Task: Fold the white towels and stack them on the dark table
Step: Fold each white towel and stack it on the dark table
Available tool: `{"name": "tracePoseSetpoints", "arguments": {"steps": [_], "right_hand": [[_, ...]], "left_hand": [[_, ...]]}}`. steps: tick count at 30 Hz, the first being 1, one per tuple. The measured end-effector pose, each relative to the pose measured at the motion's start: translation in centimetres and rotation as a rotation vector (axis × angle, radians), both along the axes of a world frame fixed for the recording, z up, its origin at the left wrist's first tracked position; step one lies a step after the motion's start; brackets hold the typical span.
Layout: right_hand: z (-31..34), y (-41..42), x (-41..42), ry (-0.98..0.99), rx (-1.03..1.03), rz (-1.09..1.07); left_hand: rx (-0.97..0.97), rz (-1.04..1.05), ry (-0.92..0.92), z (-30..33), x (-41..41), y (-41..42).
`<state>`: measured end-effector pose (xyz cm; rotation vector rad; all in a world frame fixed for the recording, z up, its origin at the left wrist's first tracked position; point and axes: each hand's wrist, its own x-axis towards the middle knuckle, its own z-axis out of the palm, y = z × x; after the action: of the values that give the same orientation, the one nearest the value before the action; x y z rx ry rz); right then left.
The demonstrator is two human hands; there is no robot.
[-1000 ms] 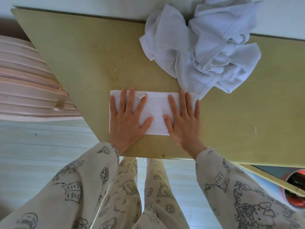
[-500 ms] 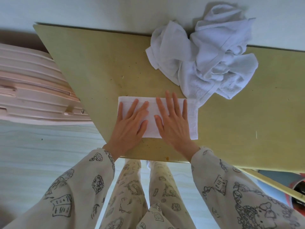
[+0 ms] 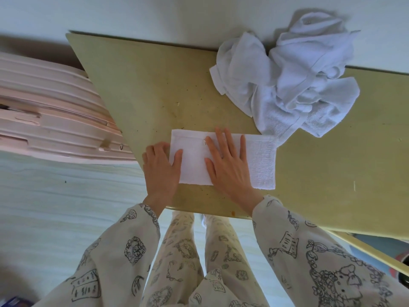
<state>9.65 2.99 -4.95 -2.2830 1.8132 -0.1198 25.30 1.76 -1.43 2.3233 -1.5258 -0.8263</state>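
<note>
Left hand [image 3: 160, 167] slid to towel [image 3: 223, 160] edge, now pinching it; right hand [image 3: 229, 165] flat, pressing. Next fold starting.

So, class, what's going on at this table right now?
A person is folding a white towel on the table. The left hand grips the towel's left edge, thumb on top and fingers tucked beneath, while the right hand presses flat on its middle. A heap of unfolded towels waits at the table's far side. No folded stack shows yet.
</note>
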Motion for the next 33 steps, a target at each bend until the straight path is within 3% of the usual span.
{"name": "tracePoseSetpoints", "arguments": {"steps": [9,12,18,26,30,33], "right_hand": [[-1.1,1.0,-0.2,0.016,0.053,0.019],[-1.0,1.0,-0.1,0.018,0.058,0.014],[-1.0,1.0,-0.1,0.032,0.081,0.012],[-1.0,0.9,-0.1,0.039,0.091,0.016],[-1.0,0.9,-0.1,0.035,0.097,0.015],[-0.7,0.9,0.1,0.023,0.121,0.003]], "left_hand": [[0.327,0.169,-0.054,0.9,-1.2,-2.7],[0.290,0.090,-0.038,1.1,-1.5,-3.2],[0.317,0.267,0.258,1.1,-0.2,-3.5],[0.342,0.282,0.680,1.5,1.6,-3.4],[0.321,0.318,0.787,2.1,1.7,-3.0],[0.258,0.303,0.749,2.9,1.0,-2.9]]}}
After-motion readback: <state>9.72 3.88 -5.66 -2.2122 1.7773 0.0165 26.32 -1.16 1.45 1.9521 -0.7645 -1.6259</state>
